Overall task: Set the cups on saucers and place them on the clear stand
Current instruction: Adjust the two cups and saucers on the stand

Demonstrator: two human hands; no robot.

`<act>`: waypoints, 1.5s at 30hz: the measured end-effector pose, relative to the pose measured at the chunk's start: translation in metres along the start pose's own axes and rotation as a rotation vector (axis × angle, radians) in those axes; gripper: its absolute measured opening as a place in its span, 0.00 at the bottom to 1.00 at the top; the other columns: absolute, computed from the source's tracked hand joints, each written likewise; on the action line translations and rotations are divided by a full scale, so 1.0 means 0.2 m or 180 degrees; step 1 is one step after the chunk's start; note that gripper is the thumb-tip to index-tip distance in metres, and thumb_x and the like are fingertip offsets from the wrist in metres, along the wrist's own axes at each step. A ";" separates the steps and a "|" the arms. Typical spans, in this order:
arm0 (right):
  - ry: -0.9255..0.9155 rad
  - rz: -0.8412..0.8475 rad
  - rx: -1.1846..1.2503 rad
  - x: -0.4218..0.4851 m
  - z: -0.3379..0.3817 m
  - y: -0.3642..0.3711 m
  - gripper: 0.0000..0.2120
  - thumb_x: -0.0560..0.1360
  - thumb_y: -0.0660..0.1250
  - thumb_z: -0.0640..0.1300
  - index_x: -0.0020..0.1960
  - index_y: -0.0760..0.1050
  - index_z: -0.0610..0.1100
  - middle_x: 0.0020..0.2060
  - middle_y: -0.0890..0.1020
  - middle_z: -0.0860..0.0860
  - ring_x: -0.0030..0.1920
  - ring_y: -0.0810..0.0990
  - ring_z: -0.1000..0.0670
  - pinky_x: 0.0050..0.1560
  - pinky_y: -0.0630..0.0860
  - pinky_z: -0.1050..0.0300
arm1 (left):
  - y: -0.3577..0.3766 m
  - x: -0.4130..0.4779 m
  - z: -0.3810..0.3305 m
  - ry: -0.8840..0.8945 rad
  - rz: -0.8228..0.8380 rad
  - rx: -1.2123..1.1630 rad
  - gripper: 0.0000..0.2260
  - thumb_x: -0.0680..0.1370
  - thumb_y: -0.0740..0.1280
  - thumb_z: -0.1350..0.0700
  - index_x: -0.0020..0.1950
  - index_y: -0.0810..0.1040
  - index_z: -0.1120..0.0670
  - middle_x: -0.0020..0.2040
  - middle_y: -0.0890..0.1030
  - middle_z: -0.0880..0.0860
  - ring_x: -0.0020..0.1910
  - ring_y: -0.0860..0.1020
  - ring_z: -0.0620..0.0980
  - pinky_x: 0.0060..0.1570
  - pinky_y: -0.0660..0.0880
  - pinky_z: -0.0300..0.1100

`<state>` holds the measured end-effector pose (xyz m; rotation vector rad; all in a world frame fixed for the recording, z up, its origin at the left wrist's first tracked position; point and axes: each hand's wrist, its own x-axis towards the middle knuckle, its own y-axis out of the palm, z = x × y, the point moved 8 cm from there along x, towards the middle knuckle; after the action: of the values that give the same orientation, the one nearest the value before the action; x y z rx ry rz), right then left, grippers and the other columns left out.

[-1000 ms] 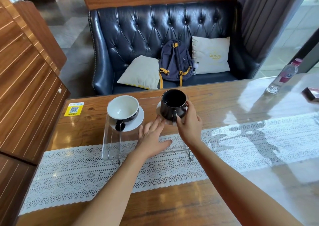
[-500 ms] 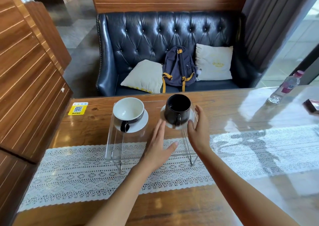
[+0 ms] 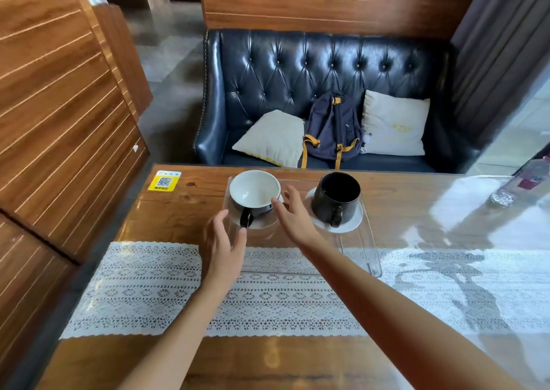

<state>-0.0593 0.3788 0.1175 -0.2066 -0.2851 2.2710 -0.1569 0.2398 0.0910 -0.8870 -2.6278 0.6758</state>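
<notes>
A wide cup, white inside and black outside, sits on a white saucer on the left of the clear stand. A black cup sits on its own white saucer on the stand's right side. My left hand is open just left of and below the white cup, fingertips near its handle. My right hand is open between the two cups, fingers spread close to the white cup's right rim. Neither hand holds anything.
The stand rests on a wooden table with a white lace runner. A yellow QR sticker lies at the far left, a plastic bottle at the far right. Behind the table stands a dark sofa with pillows and a backpack.
My right hand has let go of the black cup and moved left toward the white cup. My left hand has shifted left to the white cup's other side. The view moved closer.
</notes>
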 end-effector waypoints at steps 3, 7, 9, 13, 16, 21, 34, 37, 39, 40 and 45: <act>0.0000 0.0131 -0.0129 0.04 -0.03 0.02 0.22 0.79 0.58 0.47 0.71 0.60 0.45 0.61 0.73 0.50 0.62 0.74 0.49 0.63 0.71 0.53 | 0.00 -0.04 0.04 0.0132 -0.0027 0.0723 0.21 0.75 0.64 0.52 0.67 0.68 0.53 0.67 0.72 0.57 0.67 0.68 0.56 0.63 0.67 0.55; -0.0029 0.0096 -0.0289 0.08 -0.05 0.02 0.23 0.79 0.58 0.49 0.72 0.59 0.45 0.66 0.72 0.47 0.60 0.72 0.53 0.63 0.69 0.54 | 0.05 -0.05 0.02 0.0618 0.0160 0.1614 0.24 0.74 0.65 0.50 0.70 0.67 0.52 0.72 0.68 0.51 0.72 0.62 0.53 0.68 0.58 0.55; -0.0005 0.0055 -0.0444 0.10 -0.06 0.02 0.23 0.79 0.58 0.50 0.72 0.59 0.46 0.66 0.74 0.46 0.62 0.75 0.49 0.63 0.71 0.51 | 0.06 -0.04 0.02 0.0676 0.0207 0.1716 0.24 0.75 0.64 0.49 0.70 0.67 0.51 0.74 0.66 0.49 0.73 0.60 0.52 0.69 0.55 0.54; 0.0037 -0.0058 -0.0669 0.10 -0.07 0.00 0.23 0.78 0.59 0.52 0.71 0.59 0.50 0.66 0.76 0.47 0.64 0.76 0.47 0.62 0.72 0.50 | 0.07 -0.04 0.04 0.0700 0.0238 0.1855 0.25 0.75 0.63 0.49 0.71 0.65 0.50 0.74 0.64 0.49 0.73 0.60 0.53 0.69 0.56 0.55; 0.0034 -0.0016 -0.0831 0.11 -0.06 0.00 0.24 0.78 0.58 0.51 0.72 0.59 0.50 0.67 0.75 0.46 0.66 0.74 0.45 0.64 0.72 0.47 | 0.08 -0.04 0.05 0.0652 0.0222 0.1882 0.25 0.75 0.62 0.49 0.72 0.65 0.49 0.74 0.65 0.49 0.72 0.61 0.53 0.68 0.57 0.55; 0.0076 -0.0002 -0.0944 0.12 -0.05 0.00 0.24 0.78 0.57 0.51 0.73 0.59 0.50 0.68 0.75 0.46 0.66 0.74 0.44 0.65 0.71 0.45 | 0.08 -0.04 0.06 0.0553 0.0259 0.1933 0.25 0.75 0.61 0.48 0.72 0.64 0.48 0.75 0.63 0.47 0.73 0.59 0.51 0.68 0.58 0.54; 0.0055 0.0085 -0.0927 0.10 -0.06 0.01 0.24 0.79 0.55 0.52 0.74 0.57 0.52 0.68 0.74 0.46 0.65 0.75 0.42 0.64 0.72 0.45 | 0.08 -0.04 0.07 0.0430 0.0308 0.1901 0.25 0.75 0.60 0.48 0.72 0.62 0.47 0.75 0.62 0.46 0.72 0.58 0.51 0.66 0.63 0.54; 0.0069 0.0242 -0.0424 0.10 -0.06 0.03 0.25 0.79 0.57 0.48 0.74 0.56 0.48 0.67 0.73 0.48 0.63 0.76 0.45 0.55 0.77 0.48 | 0.08 -0.04 0.07 0.0413 0.0327 0.1940 0.25 0.75 0.59 0.47 0.73 0.62 0.47 0.76 0.61 0.46 0.73 0.58 0.51 0.66 0.61 0.55; 0.0056 0.0335 -0.0106 0.07 -0.06 0.05 0.24 0.79 0.59 0.46 0.72 0.57 0.44 0.67 0.72 0.47 0.55 0.78 0.54 0.42 0.78 0.63 | 0.08 -0.04 0.07 0.0417 0.0324 0.1962 0.25 0.75 0.60 0.47 0.73 0.62 0.47 0.76 0.60 0.46 0.73 0.58 0.51 0.67 0.59 0.55; 0.0065 0.0324 -0.0032 0.04 -0.06 0.05 0.24 0.79 0.59 0.46 0.72 0.57 0.43 0.68 0.71 0.46 0.52 0.77 0.60 0.39 0.77 0.67 | 0.08 -0.04 0.07 0.0422 0.0321 0.1964 0.26 0.75 0.60 0.47 0.73 0.62 0.47 0.76 0.60 0.46 0.73 0.58 0.52 0.67 0.59 0.55; -0.0120 -0.0110 -0.0250 -0.12 -0.05 -0.08 0.18 0.78 0.61 0.45 0.67 0.66 0.46 0.62 0.76 0.48 0.59 0.77 0.52 0.60 0.75 0.54 | 0.08 -0.04 0.06 0.0476 0.0277 0.1934 0.25 0.75 0.60 0.48 0.73 0.62 0.47 0.75 0.62 0.47 0.73 0.58 0.52 0.69 0.55 0.55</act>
<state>-0.0300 0.3718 0.1139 -0.1984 -0.3952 2.2333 -0.1475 0.2409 0.0721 -0.8182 -2.0658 1.2795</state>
